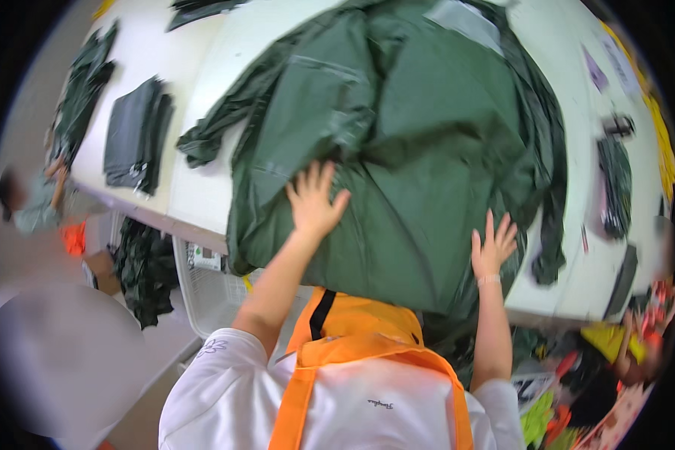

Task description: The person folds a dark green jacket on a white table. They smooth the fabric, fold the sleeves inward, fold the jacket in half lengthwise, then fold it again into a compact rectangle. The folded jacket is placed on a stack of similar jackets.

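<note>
Far left, at the counter (pixel 195 199) edge: a dark green garment (pixel 82 97) draped over the corner, another person's hand (pixel 56 171) on its lower end. Beside it, a folded grey-green stack (pixel 135 135), squared off and set apart, apparently out of the way. Below the counter edge, a white wire basket (pixel 214 289) with dark cloth (pixel 144 270) hanging next to it.

Centre: a large green jacket (pixel 412 150) spread across the counter, near hem hanging over the near edge, one sleeve (pixel 217 127) trailing left. Left hand (pixel 313 202) flat on the cloth, fingers (pixel 324 176) spread wide, gripping nothing; likely pressing the fabric flat and pinning it against sliding. Right hand (pixel 493 244) likewise open near the jacket's right edge, fingers fanned, palm on the cloth, holding nothing.

Far right: small dark items (pixel 616 187) on the counter, too blurred to identify.
</note>
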`<action>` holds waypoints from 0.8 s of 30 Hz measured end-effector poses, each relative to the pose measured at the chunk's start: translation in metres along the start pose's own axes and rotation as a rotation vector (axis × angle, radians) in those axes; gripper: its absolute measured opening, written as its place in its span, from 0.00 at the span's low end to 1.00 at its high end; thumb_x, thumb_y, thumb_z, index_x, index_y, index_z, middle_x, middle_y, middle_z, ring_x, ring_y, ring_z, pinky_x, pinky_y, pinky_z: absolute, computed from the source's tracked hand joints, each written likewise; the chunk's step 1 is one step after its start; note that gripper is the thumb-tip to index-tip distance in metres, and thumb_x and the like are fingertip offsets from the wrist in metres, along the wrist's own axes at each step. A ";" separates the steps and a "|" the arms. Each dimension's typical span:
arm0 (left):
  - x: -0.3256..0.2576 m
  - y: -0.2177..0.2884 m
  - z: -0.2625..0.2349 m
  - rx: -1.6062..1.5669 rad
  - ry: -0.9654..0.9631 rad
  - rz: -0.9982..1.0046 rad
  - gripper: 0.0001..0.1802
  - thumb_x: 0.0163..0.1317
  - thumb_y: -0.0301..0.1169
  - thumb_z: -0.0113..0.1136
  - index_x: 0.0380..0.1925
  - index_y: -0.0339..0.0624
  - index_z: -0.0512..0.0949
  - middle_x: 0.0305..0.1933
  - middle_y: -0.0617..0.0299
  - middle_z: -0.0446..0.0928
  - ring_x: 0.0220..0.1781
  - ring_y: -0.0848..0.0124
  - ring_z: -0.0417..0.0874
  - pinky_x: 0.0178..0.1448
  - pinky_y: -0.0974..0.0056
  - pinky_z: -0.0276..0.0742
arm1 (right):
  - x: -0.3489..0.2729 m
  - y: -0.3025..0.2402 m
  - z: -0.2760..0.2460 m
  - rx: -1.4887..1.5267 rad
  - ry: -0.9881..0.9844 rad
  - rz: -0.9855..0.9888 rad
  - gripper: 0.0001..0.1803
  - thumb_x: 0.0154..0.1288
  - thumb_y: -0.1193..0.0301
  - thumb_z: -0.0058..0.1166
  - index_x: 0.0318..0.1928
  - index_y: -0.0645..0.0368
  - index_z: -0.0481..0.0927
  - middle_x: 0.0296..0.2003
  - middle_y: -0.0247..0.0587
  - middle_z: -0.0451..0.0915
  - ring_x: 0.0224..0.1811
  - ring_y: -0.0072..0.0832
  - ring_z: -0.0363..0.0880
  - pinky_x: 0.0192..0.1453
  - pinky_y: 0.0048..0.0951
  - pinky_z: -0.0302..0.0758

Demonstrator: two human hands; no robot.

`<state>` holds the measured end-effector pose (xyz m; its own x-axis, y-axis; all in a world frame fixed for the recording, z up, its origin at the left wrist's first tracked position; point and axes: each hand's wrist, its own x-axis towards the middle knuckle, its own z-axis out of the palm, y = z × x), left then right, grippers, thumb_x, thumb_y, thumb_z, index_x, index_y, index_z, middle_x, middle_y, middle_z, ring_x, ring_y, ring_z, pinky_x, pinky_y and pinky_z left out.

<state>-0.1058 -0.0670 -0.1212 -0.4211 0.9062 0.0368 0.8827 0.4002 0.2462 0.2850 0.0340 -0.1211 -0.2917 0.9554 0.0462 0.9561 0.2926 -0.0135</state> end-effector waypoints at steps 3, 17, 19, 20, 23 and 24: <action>0.018 -0.028 -0.024 -0.564 0.078 -0.006 0.27 0.56 0.45 0.63 0.52 0.42 0.76 0.56 0.51 0.75 0.55 0.53 0.76 0.60 0.51 0.69 | 0.013 0.024 -0.006 0.235 -0.031 -0.013 0.26 0.66 0.56 0.50 0.64 0.43 0.69 0.69 0.49 0.57 0.69 0.51 0.53 0.65 0.58 0.53; 0.009 -0.209 -0.043 -0.352 -0.105 -0.706 0.39 0.55 0.59 0.59 0.44 0.26 0.78 0.44 0.39 0.79 0.49 0.52 0.80 0.54 0.55 0.72 | -0.074 0.053 -0.025 0.497 0.091 0.507 0.20 0.50 0.63 0.68 0.38 0.61 0.75 0.37 0.46 0.76 0.43 0.45 0.75 0.47 0.40 0.72; 0.009 -0.195 -0.045 -0.532 -0.171 -0.751 0.33 0.54 0.51 0.65 0.37 0.24 0.80 0.36 0.47 0.81 0.40 0.59 0.81 0.46 0.59 0.74 | -0.087 0.073 -0.021 0.408 0.101 0.457 0.18 0.50 0.64 0.67 0.35 0.63 0.76 0.33 0.47 0.78 0.38 0.44 0.77 0.44 0.40 0.74; 0.006 -0.196 -0.047 -0.562 -0.142 -0.723 0.31 0.53 0.49 0.66 0.36 0.24 0.80 0.35 0.49 0.81 0.38 0.61 0.81 0.44 0.60 0.74 | -0.089 0.064 -0.035 0.403 0.041 0.450 0.18 0.50 0.64 0.67 0.35 0.63 0.76 0.33 0.48 0.78 0.38 0.44 0.77 0.44 0.40 0.74; 0.006 -0.204 -0.046 -0.668 -0.005 -0.682 0.23 0.50 0.43 0.71 0.29 0.28 0.80 0.31 0.56 0.81 0.32 0.67 0.79 0.38 0.64 0.74 | -0.093 0.051 -0.060 0.342 -0.053 0.410 0.18 0.51 0.64 0.66 0.35 0.63 0.76 0.34 0.50 0.78 0.38 0.45 0.78 0.43 0.40 0.75; 0.006 -0.208 -0.046 -0.665 0.072 -0.643 0.23 0.51 0.43 0.69 0.26 0.29 0.79 0.28 0.55 0.80 0.30 0.66 0.79 0.36 0.62 0.73 | -0.098 0.060 -0.047 0.394 -0.047 0.446 0.17 0.52 0.64 0.66 0.35 0.64 0.77 0.34 0.50 0.78 0.37 0.45 0.78 0.43 0.40 0.75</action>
<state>-0.3012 -0.1509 -0.1274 -0.8199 0.5176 -0.2447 0.1835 0.6424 0.7441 0.3719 -0.0440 -0.0792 0.1260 0.9877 -0.0930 0.9075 -0.1526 -0.3914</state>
